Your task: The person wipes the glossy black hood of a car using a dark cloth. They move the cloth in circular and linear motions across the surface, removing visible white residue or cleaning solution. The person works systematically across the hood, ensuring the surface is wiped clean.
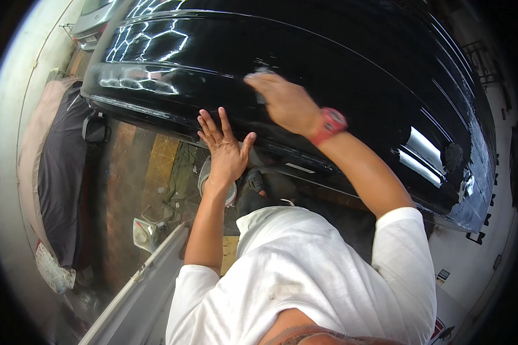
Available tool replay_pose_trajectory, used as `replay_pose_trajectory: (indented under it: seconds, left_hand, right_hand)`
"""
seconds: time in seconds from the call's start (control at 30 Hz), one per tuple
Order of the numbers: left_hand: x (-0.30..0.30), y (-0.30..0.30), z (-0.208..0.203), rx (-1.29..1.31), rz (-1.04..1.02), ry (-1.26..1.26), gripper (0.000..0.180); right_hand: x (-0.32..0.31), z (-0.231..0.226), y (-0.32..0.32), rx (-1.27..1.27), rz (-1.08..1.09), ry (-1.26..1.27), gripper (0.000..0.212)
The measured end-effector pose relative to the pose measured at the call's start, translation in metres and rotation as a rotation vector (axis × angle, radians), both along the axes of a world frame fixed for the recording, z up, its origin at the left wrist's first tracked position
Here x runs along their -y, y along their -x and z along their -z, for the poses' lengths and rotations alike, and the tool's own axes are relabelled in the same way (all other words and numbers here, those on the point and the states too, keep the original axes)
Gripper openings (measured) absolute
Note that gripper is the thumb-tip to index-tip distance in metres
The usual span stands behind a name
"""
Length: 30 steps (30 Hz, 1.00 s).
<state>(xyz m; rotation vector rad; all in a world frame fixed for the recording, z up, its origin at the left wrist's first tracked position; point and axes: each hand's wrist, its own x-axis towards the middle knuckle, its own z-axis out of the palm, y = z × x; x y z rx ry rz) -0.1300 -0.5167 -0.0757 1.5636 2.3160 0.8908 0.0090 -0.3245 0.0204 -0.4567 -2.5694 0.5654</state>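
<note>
A glossy black vehicle body point(328, 63) with long ridges fills the upper middle. My right hand point(286, 104), with a red watch on its wrist, is palm down over the panel, slightly blurred. Its fingers are closed together. Something whitish point(263, 71) shows at the fingertips and under the hand; its kind is too blurred to tell. To the left and nearer, my left hand point(224, 154) is open with fingers spread at the lower edge of the body. It holds nothing; whether its fingertips touch the panel I cannot tell.
A vehicle under a grey and beige cover point(57, 149) stands at the left, its side mirror point(95, 127) sticking out. A pale long panel point(138, 282) leans at lower left near a white container point(146, 234). The black body's right end has a scuffed grey patch point(476, 167).
</note>
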Motion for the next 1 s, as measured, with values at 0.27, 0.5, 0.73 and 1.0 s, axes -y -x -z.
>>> replay_pose_trajectory:
  seconds: [0.27,0.5,0.73,1.0]
  left_hand:
    - [0.003,0.002,0.000,0.012,0.024,-0.033,0.111]
    - [0.005,0.005,-0.005,0.059,0.038,0.043,0.115]
    - [0.003,0.001,-0.006,0.024,0.027,0.116,0.115]
    - [-0.007,-0.014,-0.029,-0.073,-0.160,-0.117,0.088]
  right_hand:
    - [-0.008,-0.025,-0.077,0.187,-0.032,0.015,0.061]
    - [-0.004,0.002,0.138,0.000,-0.147,0.096,0.052]
    - [0.005,0.018,0.180,0.030,-0.045,0.020,0.041]
    - [0.032,-0.030,-0.190,0.050,0.376,-0.044,0.051]
